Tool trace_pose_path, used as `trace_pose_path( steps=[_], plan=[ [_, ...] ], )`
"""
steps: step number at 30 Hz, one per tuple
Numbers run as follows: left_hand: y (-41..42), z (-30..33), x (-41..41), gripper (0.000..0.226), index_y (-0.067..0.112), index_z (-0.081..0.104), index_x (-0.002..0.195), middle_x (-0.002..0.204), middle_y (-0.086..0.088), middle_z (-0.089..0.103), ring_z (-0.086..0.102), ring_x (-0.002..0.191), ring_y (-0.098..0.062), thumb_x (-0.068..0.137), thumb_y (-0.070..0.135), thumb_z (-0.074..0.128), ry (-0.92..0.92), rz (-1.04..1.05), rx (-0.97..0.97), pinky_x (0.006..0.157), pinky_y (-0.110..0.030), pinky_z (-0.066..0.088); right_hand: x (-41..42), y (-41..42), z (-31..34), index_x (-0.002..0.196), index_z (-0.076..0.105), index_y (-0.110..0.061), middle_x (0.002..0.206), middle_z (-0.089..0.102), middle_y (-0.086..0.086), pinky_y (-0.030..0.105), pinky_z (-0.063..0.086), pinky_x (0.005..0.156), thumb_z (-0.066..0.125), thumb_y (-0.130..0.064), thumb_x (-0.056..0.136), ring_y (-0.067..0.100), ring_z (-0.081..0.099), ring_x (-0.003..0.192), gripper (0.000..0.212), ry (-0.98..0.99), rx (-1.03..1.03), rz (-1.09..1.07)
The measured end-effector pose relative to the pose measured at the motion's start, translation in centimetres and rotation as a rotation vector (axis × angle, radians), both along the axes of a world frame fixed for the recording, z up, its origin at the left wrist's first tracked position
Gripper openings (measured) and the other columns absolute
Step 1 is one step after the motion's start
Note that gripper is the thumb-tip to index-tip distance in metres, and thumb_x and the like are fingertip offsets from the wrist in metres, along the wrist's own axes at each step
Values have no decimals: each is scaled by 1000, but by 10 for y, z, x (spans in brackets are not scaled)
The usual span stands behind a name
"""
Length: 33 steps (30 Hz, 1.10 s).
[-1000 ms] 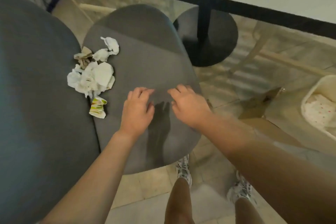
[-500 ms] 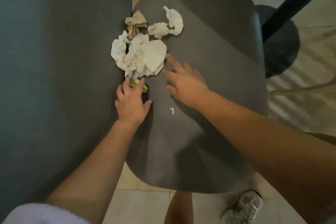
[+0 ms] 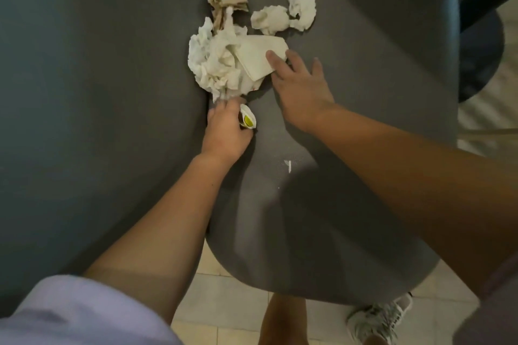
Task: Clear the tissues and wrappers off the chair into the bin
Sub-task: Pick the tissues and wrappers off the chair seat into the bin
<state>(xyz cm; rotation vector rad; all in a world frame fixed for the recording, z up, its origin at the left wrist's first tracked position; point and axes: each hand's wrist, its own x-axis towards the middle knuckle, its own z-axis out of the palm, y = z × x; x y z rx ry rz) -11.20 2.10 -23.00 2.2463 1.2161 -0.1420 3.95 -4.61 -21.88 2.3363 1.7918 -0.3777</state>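
Note:
A heap of crumpled white tissues (image 3: 218, 61) lies on the grey chair seat (image 3: 364, 92), close to the backrest. A flat folded napkin (image 3: 258, 57) rests on the heap's right side. Two smaller tissue balls (image 3: 286, 12) sit farther back, and a brown paper wrapper (image 3: 225, 4) lies behind the heap. My left hand (image 3: 227, 131) is closed around a white-and-yellow wrapper (image 3: 248, 120), its fingertips touching the heap's near edge. My right hand (image 3: 300, 84) is spread flat, with fingertips on the folded napkin.
The chair's grey backrest (image 3: 98, 92) fills the left side. A small white scrap (image 3: 288, 166) lies mid-seat. A dark table base (image 3: 479, 47) and black table edge stand at right. Pale floor tiles and my sneaker (image 3: 378, 316) show below. No bin is in view.
My left hand has curled around the yellow wrapper and lifted it. My right hand has slid forward onto the folded napkin. The view has drawn closer to the heap.

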Motion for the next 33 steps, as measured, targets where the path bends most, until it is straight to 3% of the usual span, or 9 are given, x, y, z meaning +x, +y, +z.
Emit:
trace_pose_path(
  steps=[5,8,11,16,20,23,26,30,33],
  plan=[
    [-9,0,0,51,12,50,124,121,-13,51,39,117,-31,76,11,66,-11,-44,-4,99,-34,35,3,-6,5,128,48,-6,143,34,10,55,31,102,57,-6,83,31,28,133,46,30,154,13],
    [-15,-1,-2,51,13,52,123,118,-12,53,46,111,-31,74,12,67,9,-96,-34,94,-35,40,1,-21,8,110,62,-2,103,62,15,45,46,78,67,-1,71,35,56,98,39,95,332,7],
    [-30,5,-5,48,14,54,119,114,-10,54,47,108,-31,73,11,67,-11,-148,-62,89,-33,41,-1,-46,11,93,68,-2,80,65,11,32,47,62,77,-8,61,31,61,75,33,80,436,14],
    [-60,22,-2,41,12,56,115,106,-10,55,47,102,-30,75,10,67,-71,-181,-34,80,-29,37,-4,-87,31,88,68,4,80,64,17,37,51,57,60,-12,75,36,59,72,22,281,482,-74],
    [-83,44,10,48,15,56,118,106,-9,56,47,103,-22,73,7,69,-145,-224,-50,81,-20,33,-5,-126,49,76,65,3,79,62,18,33,49,50,61,-5,76,33,58,65,9,398,503,-182],
    [-111,70,26,48,14,56,118,108,-10,52,39,90,5,73,6,72,-244,-262,-80,76,2,30,1,-167,64,86,61,3,85,62,21,37,49,58,56,1,78,35,59,70,9,512,532,-339],
    [-127,87,34,50,12,56,118,108,-7,46,40,87,23,72,6,75,-297,-239,-128,65,5,36,1,-189,73,115,44,-9,109,60,15,41,51,80,52,-8,89,31,60,94,27,633,531,-625],
    [-186,103,61,46,19,56,110,105,3,50,50,94,7,70,11,77,-330,-294,-189,73,-2,39,20,-259,93,144,20,-23,122,57,12,40,48,95,48,-10,93,27,57,108,59,685,536,-883],
    [-231,112,78,43,31,55,102,104,7,57,56,91,4,71,13,78,-323,-284,-279,71,-2,41,35,-308,99,144,28,-15,135,49,14,37,37,102,43,-9,95,30,49,120,51,591,541,-906]
  ],
)
